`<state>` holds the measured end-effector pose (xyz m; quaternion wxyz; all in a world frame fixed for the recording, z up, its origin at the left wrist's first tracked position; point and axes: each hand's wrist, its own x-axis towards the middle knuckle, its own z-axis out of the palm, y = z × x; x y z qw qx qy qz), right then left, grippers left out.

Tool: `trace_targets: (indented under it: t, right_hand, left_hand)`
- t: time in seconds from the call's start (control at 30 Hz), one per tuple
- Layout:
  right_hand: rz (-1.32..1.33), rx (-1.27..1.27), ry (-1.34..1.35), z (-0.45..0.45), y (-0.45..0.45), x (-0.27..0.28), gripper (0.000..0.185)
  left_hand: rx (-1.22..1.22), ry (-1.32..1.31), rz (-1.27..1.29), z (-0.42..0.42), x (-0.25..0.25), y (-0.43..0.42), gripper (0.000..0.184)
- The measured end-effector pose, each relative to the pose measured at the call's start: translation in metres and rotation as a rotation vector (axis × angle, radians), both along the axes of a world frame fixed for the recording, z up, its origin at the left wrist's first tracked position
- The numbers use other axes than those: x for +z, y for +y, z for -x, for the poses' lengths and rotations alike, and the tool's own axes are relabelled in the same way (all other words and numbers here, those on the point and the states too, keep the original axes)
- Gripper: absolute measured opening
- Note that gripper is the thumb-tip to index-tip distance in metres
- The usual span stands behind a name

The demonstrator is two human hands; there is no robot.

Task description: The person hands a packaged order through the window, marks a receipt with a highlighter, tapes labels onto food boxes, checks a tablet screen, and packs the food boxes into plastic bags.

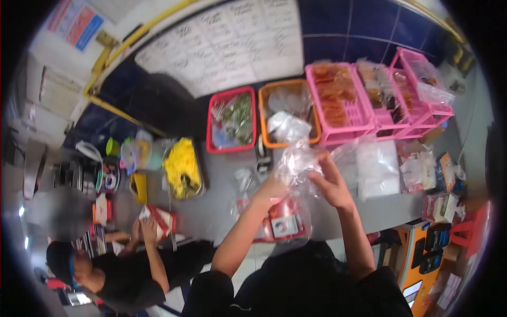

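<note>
A clear plastic bag (298,162) is bunched up at its top in front of me, over the grey counter. Inside its lower part is a red and white package (285,224), close to my body. My left hand (273,189) is closed around the left side of the bag's gathered neck. On the other side, the bent fingers of my right hand (331,182) pinch the crinkled plastic. Glare on the bag hides some of my fingertips.
Along the wall stand a red basket (210,138), an orange basket (264,122) and pink baskets (346,129) of bagged food. Flat clear bags (378,171) lie to the right. A yellow-filled tray (182,165) is left. A co-worker (119,269) handles a red-white box (165,221).
</note>
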<state>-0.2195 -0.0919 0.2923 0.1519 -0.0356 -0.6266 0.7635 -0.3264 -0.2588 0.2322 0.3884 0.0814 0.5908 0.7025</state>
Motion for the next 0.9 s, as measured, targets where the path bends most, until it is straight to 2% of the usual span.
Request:
trace_targets:
  t: [0.03, 0.07, 0.1, 0.13, 0.17, 0.23, 0.27, 0.3, 0.33, 0.37, 0.43, 0.47, 0.5, 0.53, 0.57, 0.6, 0.63, 0.67, 0.7, 0.77, 0.83, 0.9]
  right_hand:
    - [0.018, 0.027, -0.027, 0.001, -0.016, -0.005, 0.017]
    - [-0.045, 0.003, 0.015, 0.007, -0.025, -0.009, 0.024]
    - [-0.116, -0.028, 0.066, 0.016, -0.030, -0.009, 0.032]
    - [-0.118, -0.144, 0.110, 0.020, -0.037, -0.004, 0.031]
    - [-0.116, -0.130, 0.098, 0.022, -0.040, -0.003, 0.031]
    - [-0.010, -0.260, -0.018, 0.028, -0.045, 0.000, 0.022]
    - [0.110, -0.254, -0.083, 0.025, -0.048, 0.002, 0.018]
    - [0.113, -0.243, -0.087, 0.018, -0.052, -0.004, 0.018]
    - [0.177, -0.003, -0.174, 0.009, -0.054, -0.015, 0.019]
    - [0.238, 0.235, -0.260, 0.001, -0.061, -0.026, 0.022]
    - [0.247, 0.399, -0.463, -0.011, -0.098, -0.046, 0.027]
    - [0.243, 0.458, -0.531, -0.012, -0.113, -0.059, 0.029]
    - [-0.083, 0.567, -0.192, -0.011, -0.122, -0.081, 0.040]
    - [-0.262, 0.629, -0.018, -0.001, -0.128, -0.102, 0.046]
    - [-0.421, 0.660, 0.169, 0.008, -0.134, -0.122, 0.053]
    - [-0.451, 0.532, 0.005, 0.026, -0.137, -0.142, 0.048]
    - [-0.476, 0.405, -0.161, 0.038, -0.138, -0.149, 0.044]
    - [-0.616, 0.296, -0.253, 0.049, -0.136, -0.143, 0.040]
    - [-0.756, 0.181, -0.337, 0.062, -0.133, -0.136, 0.037]
    - [-0.786, 0.208, -0.233, 0.082, -0.121, -0.145, 0.036]
    - [-0.817, 0.234, -0.138, 0.099, -0.106, -0.158, 0.036]
    - [-1.187, 0.415, -0.315, 0.110, -0.093, -0.174, 0.019]
  left_hand:
    - [0.006, 0.274, -0.100, -0.024, -0.007, -0.006, 0.036]
    - [0.024, 0.270, -0.094, -0.024, 0.008, -0.015, 0.036]
    - [-0.105, 0.245, 0.099, -0.017, 0.039, -0.022, 0.036]
    - [-0.161, 0.218, 0.199, -0.020, 0.063, -0.035, 0.035]
    - [-0.223, 0.192, 0.296, -0.023, 0.086, -0.048, 0.035]
    - [-0.163, 0.128, 0.012, -0.033, 0.120, -0.084, 0.054]
    - [-0.151, 0.128, 0.017, -0.034, 0.135, -0.107, 0.054]
    - [-0.107, 0.442, 0.167, -0.037, 0.148, -0.131, 0.067]
    - [-0.057, 0.759, 0.317, -0.042, 0.154, -0.146, 0.080]
    - [-0.045, 0.760, 0.318, -0.050, 0.143, -0.158, 0.080]
    - [0.095, 1.030, 0.877, -0.069, 0.092, -0.186, 0.084]
    - [0.101, 1.063, 0.955, -0.074, 0.063, -0.195, 0.081]
    - [0.107, 1.093, 1.034, -0.080, 0.035, -0.205, 0.078]
    - [0.049, 0.833, 1.050, -0.080, 0.011, -0.216, 0.067]
    - [-0.003, 0.585, 1.049, -0.075, 0.000, -0.221, 0.056]
    - [0.005, 0.583, 1.042, -0.073, 0.003, -0.220, 0.056]
    - [0.160, 0.582, 0.785, -0.073, 0.012, -0.215, 0.043]
    - [0.313, 0.574, 0.523, -0.071, 0.021, -0.208, 0.031]
    - [0.327, 0.572, 0.517, -0.069, 0.032, -0.198, 0.031]
    - [0.419, 0.307, 0.120, -0.063, 0.054, -0.175, 0.019]
    - [0.462, 0.295, 0.049, -0.059, 0.057, -0.160, 0.019]
    - [0.469, 0.230, -0.008, -0.056, 0.055, -0.155, 0.020]
